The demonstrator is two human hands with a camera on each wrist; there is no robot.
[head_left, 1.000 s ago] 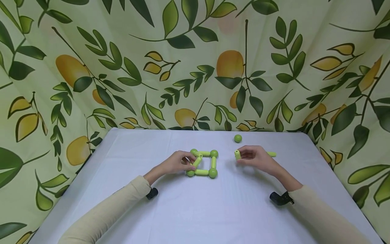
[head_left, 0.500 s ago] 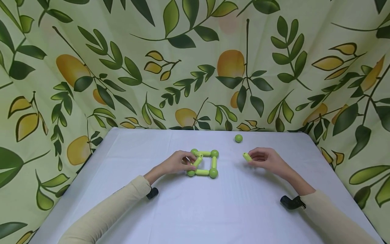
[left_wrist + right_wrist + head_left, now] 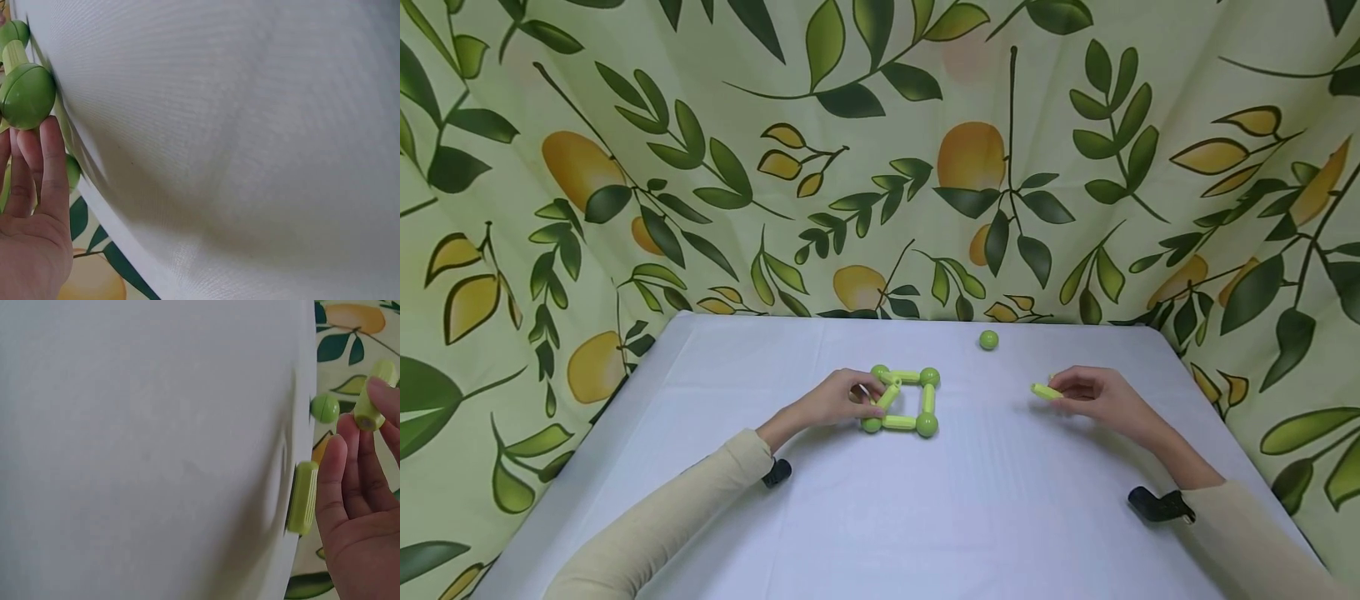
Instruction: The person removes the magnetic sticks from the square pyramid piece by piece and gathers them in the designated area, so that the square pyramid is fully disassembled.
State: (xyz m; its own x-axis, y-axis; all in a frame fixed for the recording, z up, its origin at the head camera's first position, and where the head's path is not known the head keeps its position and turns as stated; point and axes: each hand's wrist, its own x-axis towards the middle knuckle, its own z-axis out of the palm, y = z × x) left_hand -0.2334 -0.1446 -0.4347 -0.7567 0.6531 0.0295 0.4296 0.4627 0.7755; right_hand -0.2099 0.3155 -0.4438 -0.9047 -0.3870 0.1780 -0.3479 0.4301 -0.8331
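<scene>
My left hand grips the left side of a square of light-green rods and darker green balls lying on the table. In the left wrist view, its fingertips are right at one green ball. A slanting rod rises by the thumb with its upper end bare; the hand partly hides that side. My right hand, farther right, pinches a loose light-green rod between thumb and fingers, above the table. A second rod lies on the cloth, almost wholly hidden behind the right hand in the head view.
A single green ball sits near the table's far edge. The table has a white cloth, and a leaf-and-fruit patterned curtain hangs behind and at both sides.
My right hand has moved rightward with its rod, which has turned from upright to nearly level. It now covers most of the rod on the table. The left hand stays put.
</scene>
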